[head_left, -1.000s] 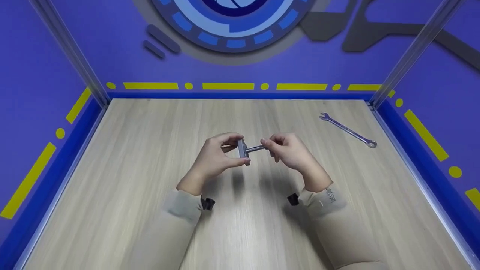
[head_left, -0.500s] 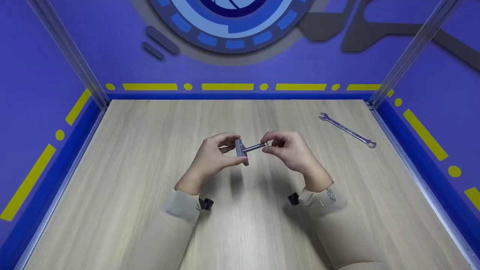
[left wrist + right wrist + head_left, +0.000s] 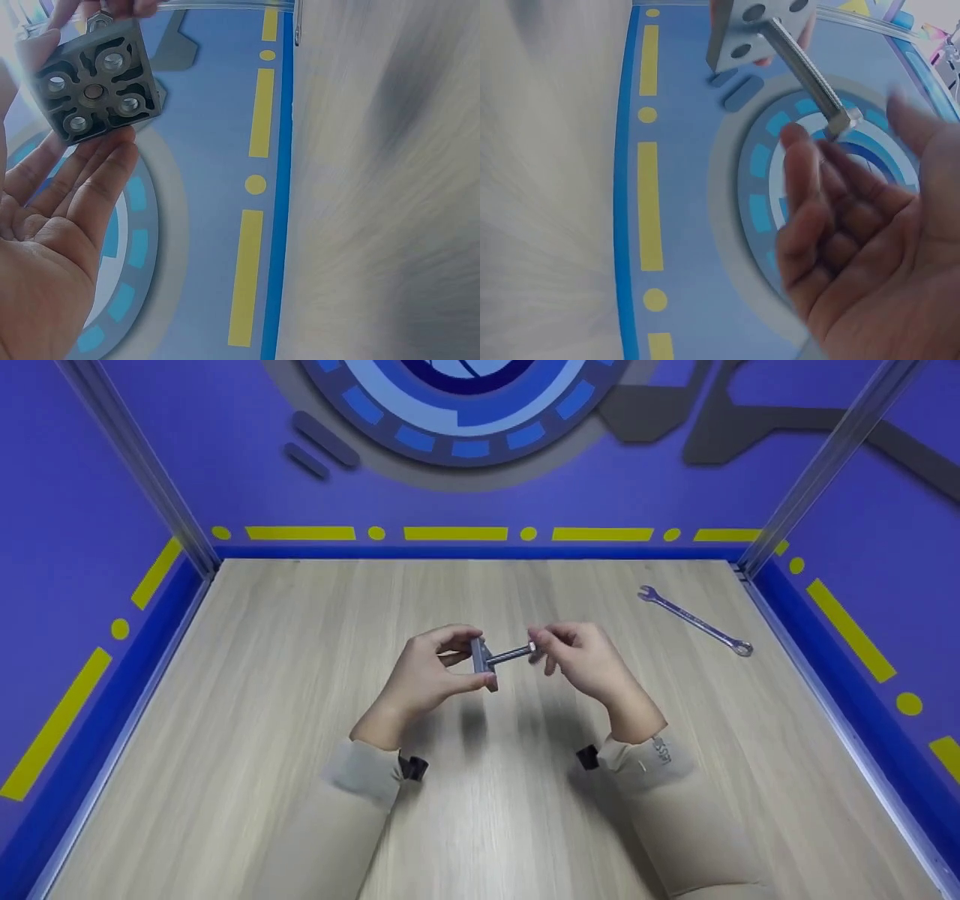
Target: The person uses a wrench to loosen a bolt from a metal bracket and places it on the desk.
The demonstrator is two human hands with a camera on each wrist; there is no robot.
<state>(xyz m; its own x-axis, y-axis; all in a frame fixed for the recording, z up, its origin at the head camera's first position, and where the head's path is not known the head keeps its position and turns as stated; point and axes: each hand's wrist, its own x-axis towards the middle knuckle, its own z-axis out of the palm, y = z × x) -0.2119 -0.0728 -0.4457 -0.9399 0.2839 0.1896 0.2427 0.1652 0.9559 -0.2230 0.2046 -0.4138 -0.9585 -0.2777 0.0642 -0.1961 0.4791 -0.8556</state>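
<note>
My left hand (image 3: 427, 671) holds a square grey metal plate (image 3: 479, 656) by its edges between thumb and fingers, above the table. In the left wrist view the plate (image 3: 71, 99) shows a hole near each corner and a round bolt end at its centre. From its other face a threaded bolt (image 3: 810, 73) sticks out toward my right hand (image 3: 581, 660). The bolt's hexagonal head (image 3: 844, 122) lies between my right thumb and fingers in the right wrist view. There the thumb (image 3: 915, 124) stands apart from the head, blurred, and the fingers are loosely bent beside it.
A combination wrench (image 3: 694, 619) lies on the wooden tabletop (image 3: 300, 660) at the back right. Blue-purple panels (image 3: 480, 510) with yellow markings enclose the back and sides. Metal posts (image 3: 150, 472) stand at the back corners.
The right fingers pinched the bolt head half a second ago; now the thumb has swung away and the head shows. The plate has shifted slightly left since the first frame, still in the left hand.
</note>
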